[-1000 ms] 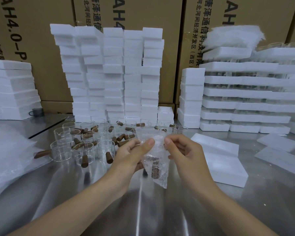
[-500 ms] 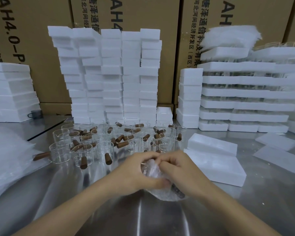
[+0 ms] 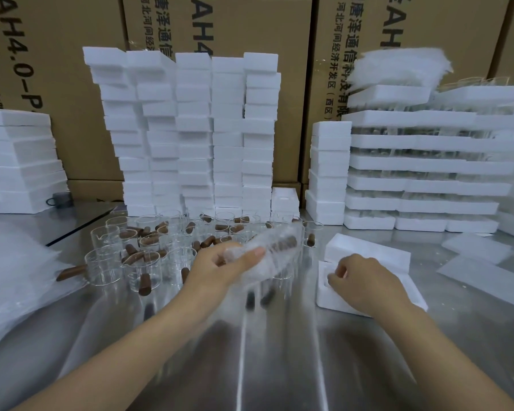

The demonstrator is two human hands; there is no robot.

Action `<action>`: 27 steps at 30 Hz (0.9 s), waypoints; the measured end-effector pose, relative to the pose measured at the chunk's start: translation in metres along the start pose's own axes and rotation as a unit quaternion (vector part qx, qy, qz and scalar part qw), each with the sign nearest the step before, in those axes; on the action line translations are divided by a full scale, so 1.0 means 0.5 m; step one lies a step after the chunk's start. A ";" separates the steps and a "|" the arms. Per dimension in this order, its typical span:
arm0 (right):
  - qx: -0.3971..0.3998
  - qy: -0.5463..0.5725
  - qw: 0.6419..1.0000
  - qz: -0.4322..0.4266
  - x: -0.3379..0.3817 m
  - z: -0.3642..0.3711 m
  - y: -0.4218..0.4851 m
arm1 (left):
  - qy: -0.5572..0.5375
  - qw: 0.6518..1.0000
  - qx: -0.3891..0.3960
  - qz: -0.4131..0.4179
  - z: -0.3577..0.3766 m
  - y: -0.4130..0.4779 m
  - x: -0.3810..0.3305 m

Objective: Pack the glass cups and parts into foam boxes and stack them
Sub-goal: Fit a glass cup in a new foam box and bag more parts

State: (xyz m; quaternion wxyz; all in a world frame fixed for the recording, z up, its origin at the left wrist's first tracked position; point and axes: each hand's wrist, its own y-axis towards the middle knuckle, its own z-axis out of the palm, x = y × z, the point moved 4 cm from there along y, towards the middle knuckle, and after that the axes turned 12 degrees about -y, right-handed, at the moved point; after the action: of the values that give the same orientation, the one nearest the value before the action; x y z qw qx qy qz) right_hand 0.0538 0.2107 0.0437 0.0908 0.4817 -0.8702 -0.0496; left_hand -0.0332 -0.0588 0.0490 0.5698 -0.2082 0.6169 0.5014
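Observation:
My left hand (image 3: 224, 262) grips a bubble-wrapped bundle (image 3: 275, 252) with a brown wooden handle showing inside, held tilted above the metal table. My right hand (image 3: 361, 278) rests with curled fingers on the near edge of an open foam box (image 3: 336, 295) at the right; whether it pinches the foam I cannot tell. A second foam piece (image 3: 368, 250) lies just behind that box. Several glass cups with brown wooden handles (image 3: 140, 262) stand clustered on the table behind and left of my left hand.
Tall stacks of small foam boxes (image 3: 196, 134) rise at the back centre. Layered foam trays (image 3: 428, 164) stand at the back right, more foam slabs (image 3: 15, 161) at the left. Bubble-wrap sheets (image 3: 15, 280) lie at the left. Flat foam lids (image 3: 484, 274) lie at the right. Cardboard cartons stand behind.
Both hands held the bundle together at the centre. Now the left hand alone holds it, raised and tilted right, and the right hand has moved to the open foam box.

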 end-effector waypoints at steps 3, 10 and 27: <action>0.013 -0.001 0.999 -0.030 0.025 0.000 -0.011 | -0.086 0.995 -0.032 -0.028 -0.006 0.003 -0.003; 0.039 0.114 0.962 -0.246 0.149 -0.002 -0.100 | -0.094 0.995 -0.041 -0.008 -0.008 0.003 -0.004; 0.061 0.027 0.992 -0.106 0.043 -0.020 -0.042 | 0.084 0.993 -0.038 0.076 0.001 -0.002 0.016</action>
State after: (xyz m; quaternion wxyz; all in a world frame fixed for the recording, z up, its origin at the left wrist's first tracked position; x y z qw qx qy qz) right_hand 0.0623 0.1814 0.0521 0.0793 0.5774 -0.8126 0.0073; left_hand -0.0343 -0.0563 0.0414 0.4677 -0.2234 0.6570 0.5475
